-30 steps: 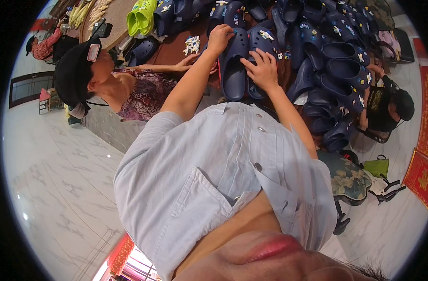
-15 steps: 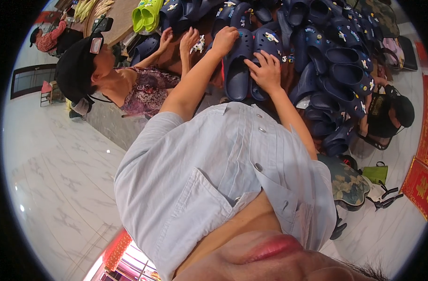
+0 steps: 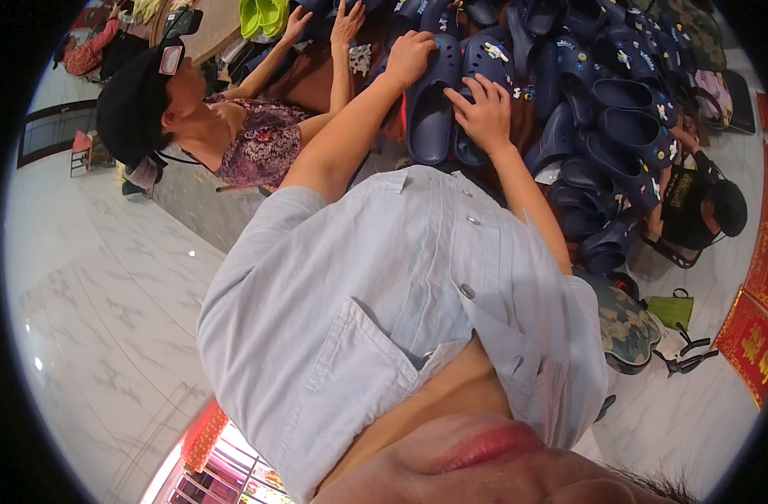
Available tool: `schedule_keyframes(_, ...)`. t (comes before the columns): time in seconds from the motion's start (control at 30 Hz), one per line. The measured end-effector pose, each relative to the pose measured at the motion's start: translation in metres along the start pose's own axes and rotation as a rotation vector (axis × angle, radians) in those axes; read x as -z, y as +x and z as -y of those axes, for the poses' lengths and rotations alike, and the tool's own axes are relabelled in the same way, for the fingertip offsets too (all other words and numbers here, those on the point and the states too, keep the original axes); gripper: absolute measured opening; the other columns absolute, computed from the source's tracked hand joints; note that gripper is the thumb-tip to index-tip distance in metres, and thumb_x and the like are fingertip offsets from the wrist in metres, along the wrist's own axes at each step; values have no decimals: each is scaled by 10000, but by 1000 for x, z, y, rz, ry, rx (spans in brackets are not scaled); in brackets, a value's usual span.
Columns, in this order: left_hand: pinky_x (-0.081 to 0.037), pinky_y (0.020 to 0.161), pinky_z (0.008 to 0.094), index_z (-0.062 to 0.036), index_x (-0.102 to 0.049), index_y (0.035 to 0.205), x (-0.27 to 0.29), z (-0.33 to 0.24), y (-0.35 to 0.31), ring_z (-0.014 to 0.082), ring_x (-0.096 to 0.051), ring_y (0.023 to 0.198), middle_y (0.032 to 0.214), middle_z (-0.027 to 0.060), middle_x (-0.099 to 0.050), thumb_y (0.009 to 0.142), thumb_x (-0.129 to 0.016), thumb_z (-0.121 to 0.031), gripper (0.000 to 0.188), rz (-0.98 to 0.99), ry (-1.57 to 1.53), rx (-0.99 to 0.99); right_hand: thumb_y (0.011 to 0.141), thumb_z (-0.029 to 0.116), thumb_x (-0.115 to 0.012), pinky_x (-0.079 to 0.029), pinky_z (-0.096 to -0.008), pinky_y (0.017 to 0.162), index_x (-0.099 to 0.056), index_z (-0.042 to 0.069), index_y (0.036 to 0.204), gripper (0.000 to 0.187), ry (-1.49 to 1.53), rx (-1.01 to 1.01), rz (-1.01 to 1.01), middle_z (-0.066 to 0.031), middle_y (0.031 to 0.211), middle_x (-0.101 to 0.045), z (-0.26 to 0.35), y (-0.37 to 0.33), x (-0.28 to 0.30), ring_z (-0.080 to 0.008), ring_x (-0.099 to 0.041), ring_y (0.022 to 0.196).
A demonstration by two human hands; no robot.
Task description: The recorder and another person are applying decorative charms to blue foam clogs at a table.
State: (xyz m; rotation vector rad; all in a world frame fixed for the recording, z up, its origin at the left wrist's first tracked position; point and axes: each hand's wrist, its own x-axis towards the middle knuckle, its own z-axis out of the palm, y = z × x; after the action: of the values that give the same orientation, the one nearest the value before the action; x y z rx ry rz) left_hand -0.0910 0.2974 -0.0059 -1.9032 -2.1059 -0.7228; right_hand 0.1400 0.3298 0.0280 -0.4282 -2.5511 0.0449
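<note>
A pair of navy clogs lies in front of me, heels toward me: a left clog point(image 3: 434, 126) and a right clog point(image 3: 483, 63) with a white charm on its toe. My left hand point(image 3: 411, 59) is closed at the left clog's outer edge, near the toe; its fingertips are partly hidden. My right hand point(image 3: 487, 116) lies over the right clog's opening, fingers spread and touching its upper. Something red shows under the left clog's edge. A cluster of white charms point(image 3: 360, 59) lies on the brown table left of my left hand.
Many navy clogs point(image 3: 623, 130) with colourful charms are heaped to the right. Lime-green clogs point(image 3: 264, 15) stand at the far left. A co-worker in a black cap point(image 3: 132, 101) reaches in from the left, and another person point(image 3: 694, 202) is at the right.
The scene sits slightly higher in the picture, my hands and the clogs with it. The left co-worker's hands have moved farther up toward the navy clogs. My hands keep their places on the pair.
</note>
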Motion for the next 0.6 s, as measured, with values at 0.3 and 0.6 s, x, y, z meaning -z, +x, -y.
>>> schedule_keyframes(0.3,-480,845,373,-125,-695,988,16,-3,-6,288,-572,969,992,78,-650,722,-589,1,312,-261,-134,77,695,214,-712,-357,-423,955,-637,319,1108,432,23,6,14,-2,1158,-564,-3,0,4,-221,-479,1155)
schedule_keyframes(0.6,-509,781,357,-98,-673,1036,79,-45,-67,314,-633,914,1006,126,-654,794,-612,-13,263,-181,-344,178,825,66,-607,-458,-328,861,-670,90,1058,243,625,-542,-275,-90,1069,-625,-30,-15,38,-241,-566,1032)
